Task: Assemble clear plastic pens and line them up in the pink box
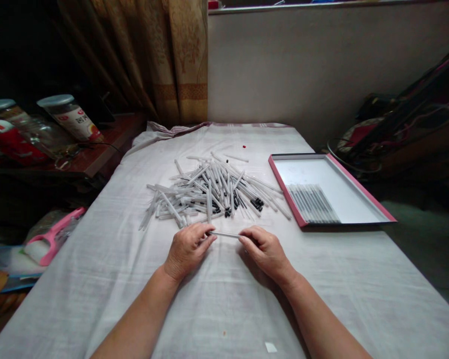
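- The left hand [189,249] and right hand [265,252] each pinch an end of one pen [226,235], near the pile [209,192], midway between the left and right edges of the surface [194,314].
- A tidy row [314,203] lies in the near-left corner of the box [346,187], by the surface's right edge; the loose pile suggests most is left.
- The pen's long axis runs left-right, roughly parallel to the far edge; I cannot tell which way its tip points.

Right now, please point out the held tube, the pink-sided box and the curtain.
Held tube [227,234], head view: exposed middle.
Pink-sided box [343,187], head view: bare white floor.
Curtain [155,52], head view: middle folds.
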Motion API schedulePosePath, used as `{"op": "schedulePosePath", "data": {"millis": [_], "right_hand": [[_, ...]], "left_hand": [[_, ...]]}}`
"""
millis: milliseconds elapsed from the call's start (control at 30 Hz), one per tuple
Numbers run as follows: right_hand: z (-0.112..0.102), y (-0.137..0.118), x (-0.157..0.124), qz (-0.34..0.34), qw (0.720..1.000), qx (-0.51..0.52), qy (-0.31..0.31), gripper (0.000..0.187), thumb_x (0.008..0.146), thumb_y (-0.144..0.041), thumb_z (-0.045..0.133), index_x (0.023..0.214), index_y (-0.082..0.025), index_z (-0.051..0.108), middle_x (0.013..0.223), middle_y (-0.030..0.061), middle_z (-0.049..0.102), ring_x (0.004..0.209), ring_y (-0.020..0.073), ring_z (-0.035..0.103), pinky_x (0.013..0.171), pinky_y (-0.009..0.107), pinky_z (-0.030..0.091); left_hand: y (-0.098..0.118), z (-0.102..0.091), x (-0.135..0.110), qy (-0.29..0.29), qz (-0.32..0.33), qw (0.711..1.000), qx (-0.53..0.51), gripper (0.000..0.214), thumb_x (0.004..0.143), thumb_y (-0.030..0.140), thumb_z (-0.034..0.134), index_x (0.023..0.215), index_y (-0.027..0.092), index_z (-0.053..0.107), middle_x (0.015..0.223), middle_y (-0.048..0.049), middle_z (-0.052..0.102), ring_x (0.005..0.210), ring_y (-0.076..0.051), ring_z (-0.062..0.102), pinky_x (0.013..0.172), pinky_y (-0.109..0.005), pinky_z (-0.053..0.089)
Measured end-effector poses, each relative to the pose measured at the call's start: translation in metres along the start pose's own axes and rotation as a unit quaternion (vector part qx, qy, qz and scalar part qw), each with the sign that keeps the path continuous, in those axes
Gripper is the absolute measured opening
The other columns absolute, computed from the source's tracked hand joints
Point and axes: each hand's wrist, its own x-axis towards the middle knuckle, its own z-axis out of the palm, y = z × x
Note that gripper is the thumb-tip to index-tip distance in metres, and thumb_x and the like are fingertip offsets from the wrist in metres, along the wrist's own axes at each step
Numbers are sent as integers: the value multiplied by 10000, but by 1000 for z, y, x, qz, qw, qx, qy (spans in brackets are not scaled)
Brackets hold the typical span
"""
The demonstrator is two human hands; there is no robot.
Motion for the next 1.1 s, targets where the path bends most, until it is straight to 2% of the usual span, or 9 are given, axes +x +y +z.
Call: {"op": "schedulePosePath", "data": {"millis": [100, 200, 333, 433, 667, 800, 900, 967, 1100], "right_hand": [[-3, 1, 1, 21, 1000, -14, 16, 152, 892, -274, 538, 864, -193, 663, 829, 48, 709, 779, 179, 662, 719, 279, 495], [-3, 0, 0, 33, 999, -17, 11, 153, 888, -282, 529, 873, -194, 653, 831, 45, 711, 777, 180, 663, 716, 281, 497], [-3, -2, 0, 38, 999, -12, -3, 152, 889, -288, 531, 868, -198, 652, 826, 41, 712, 777, 179, 662, 724, 281, 496], [-3, -4, 0, 42, 999, -10, -4, 155, 888, -290, 533, 851, -201, 655, 817, 43, 713, 767, 179, 663, 720, 282, 499], [-3, -5, 1, 35, 999, -14, -4, 150, 875, -285, 551, 829, -207, 670, 799, 41, 720, 743, 181, 663, 703, 278, 501], [-2, -6, 0, 37, 999, -1, 17, 146, 861, -283, 565, 823, -200, 679, 785, 43, 722, 724, 181, 665, 681, 274, 503], [-1, -7, 0, 52, 997, 35, 52, 164, 855, -308, 577, 821, -191, 687, 758, 44, 720, 691, 177, 663, 650, 268, 512], [-1, -8, 0, 59, 993, 64, 79, 169, 844, -321, 595, 825, -187, 697, 759, 49, 724, 696, 179, 670, 655, 269, 526], [-4, -9, -1, 56, 989, 101, 96, 150, 818, -301, 622, 835, -190, 722, 806, 67, 745, 741, 194, 690, 667, 279, 545]], "left_hand": [[-16, -16, 3, 53, -20, 997, 47, 166, 919, 294, 573, 1019, 203, 669, 876, -31, 726, 728, -148, 660, 712, -258, 518], [-31, -31, 5, 84, -36, 987, 136, 180, 922, 261, 530, 1003, 216, 685, 957, -49, 726, 896, -204, 660, 829, -327, 513], [-39, -38, 5, 28, -46, 975, 218, 325, 882, 146, 484, 1120, 242, 684, 1080, -67, 675, 1009, -251, 596, 898, -408, 489], [-40, -35, 3, -14, -43, 970, 239, 321, 875, 167, 521, 1127, 265, 694, 1166, -85, 629, 1081, -283, 554, 932, -460, 464], [-39, -32, 3, -26, -47, 967, 250, 201, 887, 271, 586, 1043, 270, 712, 1254, -102, 597, 1158, -324, 518, 943, -506, 428], [-36, -32, 6, -23, -15, 972, 234, 168, 902, 285, 572, 1014, 251, 693, 1298, -105, 595, 1206, -315, 513, 984, -501, 388], [-32, -31, 8, 18, 31, 980, 194, 158, 932, 277, 532, 1035, 223, 639, 1250, -99, 638, 1189, -276, 546, 998, -460, 378], [-27, -28, 7, 41, 59, 984, 162, 145, 942, 279, 526, 1039, 211, 609, 1119, -84, 696, 1091, -245, 604, 964, -416, 406], [-19, -19, 3, 24, 61, 994, 87, 150, 945, 310, 527, 1027, 208, 600, 882, -43, 710, 823, -185, 649, 812, -325, 478]]}}
